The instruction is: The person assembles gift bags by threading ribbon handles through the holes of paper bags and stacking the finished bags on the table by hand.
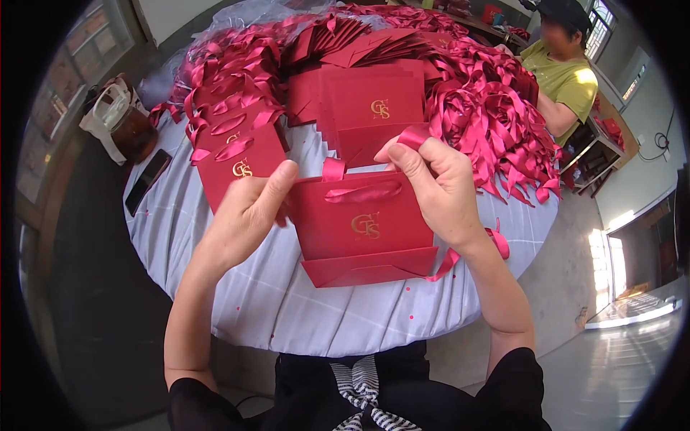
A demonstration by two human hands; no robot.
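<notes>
Right hand: the right hand pinches a glossy red satin ribbon between thumb and fingers; it overlaps the bag's corner at two o'clock
Left hand: the left hand sits by the bag's edge at nine to ten o'clock, thumb raised; fingers partly hidden, so grip cannot be told
Bag: flat red paper gift bag with gold emblem, on the white-clothed round desk, between the hands; long axis nine to three o'clock, folded bottom towards six; right hand nearer its ribbon-handled top edge
Beyond: tangled red ribbon heap at one to two o'clock
</notes>
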